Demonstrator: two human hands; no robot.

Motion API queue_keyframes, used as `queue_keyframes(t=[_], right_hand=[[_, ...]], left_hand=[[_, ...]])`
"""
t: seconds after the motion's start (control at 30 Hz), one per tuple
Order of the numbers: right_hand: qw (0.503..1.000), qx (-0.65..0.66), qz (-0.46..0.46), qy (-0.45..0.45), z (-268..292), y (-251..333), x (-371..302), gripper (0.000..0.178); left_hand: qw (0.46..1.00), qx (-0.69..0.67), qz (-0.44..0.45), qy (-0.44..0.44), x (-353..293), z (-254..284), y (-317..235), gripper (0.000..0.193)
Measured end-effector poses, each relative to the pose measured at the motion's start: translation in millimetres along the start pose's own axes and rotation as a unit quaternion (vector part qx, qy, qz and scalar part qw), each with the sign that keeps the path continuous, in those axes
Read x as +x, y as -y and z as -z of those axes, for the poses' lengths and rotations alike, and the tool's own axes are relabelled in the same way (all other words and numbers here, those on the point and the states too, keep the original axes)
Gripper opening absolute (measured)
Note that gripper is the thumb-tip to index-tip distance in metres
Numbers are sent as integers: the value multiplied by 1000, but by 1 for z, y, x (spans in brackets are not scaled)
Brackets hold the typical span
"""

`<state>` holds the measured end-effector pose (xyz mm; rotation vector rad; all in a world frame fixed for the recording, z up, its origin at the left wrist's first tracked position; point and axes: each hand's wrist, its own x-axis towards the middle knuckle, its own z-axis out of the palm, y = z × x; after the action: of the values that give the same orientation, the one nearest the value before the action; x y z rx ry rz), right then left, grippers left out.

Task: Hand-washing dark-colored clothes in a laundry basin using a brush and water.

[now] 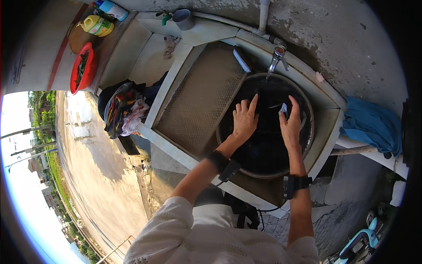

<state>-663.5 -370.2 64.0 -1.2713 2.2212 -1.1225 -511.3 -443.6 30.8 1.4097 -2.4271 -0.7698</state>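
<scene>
Currently, inside the basin (313, 123), the left hand (245, 121) is being held spread; a pale scrap (284, 108) is being bracketed by the right hand (290, 126), grip unclear; slipping is perhaps being risked through wetness.

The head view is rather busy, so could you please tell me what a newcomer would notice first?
Probably the person's left hand and right hand at the round basin near the middle, below the tap. After that, likely the red bowl at upper left and the blue cloth at the right.

Left head-worn fisheye: looks steeply down, fairly near, onto round basin (263, 176).
</scene>
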Motion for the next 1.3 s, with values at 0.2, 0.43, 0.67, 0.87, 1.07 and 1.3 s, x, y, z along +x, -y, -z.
queue_keyframes(t=[0.2,0.43,0.67,0.87,1.07,1.3], right_hand=[[976,-190,31,99,-66,-34,4,59],[964,-218,16,153,-102,-73,3,71],[940,-254,-59,221,-123,-75,1,75],[948,-276,-38,157,-117,-85,5,75],[964,-192,73,168,-53,-66,-20,66],[955,-89,-254,126,-16,-46,-52,26]], left_hand=[[991,60,60,99,17,-55,33,76],[964,90,133,210,33,-75,38,78],[979,119,50,161,22,-90,66,80],[985,28,12,168,31,-91,65,72],[987,14,-21,157,35,-70,83,51],[960,-226,53,154,3,48,24,47]])
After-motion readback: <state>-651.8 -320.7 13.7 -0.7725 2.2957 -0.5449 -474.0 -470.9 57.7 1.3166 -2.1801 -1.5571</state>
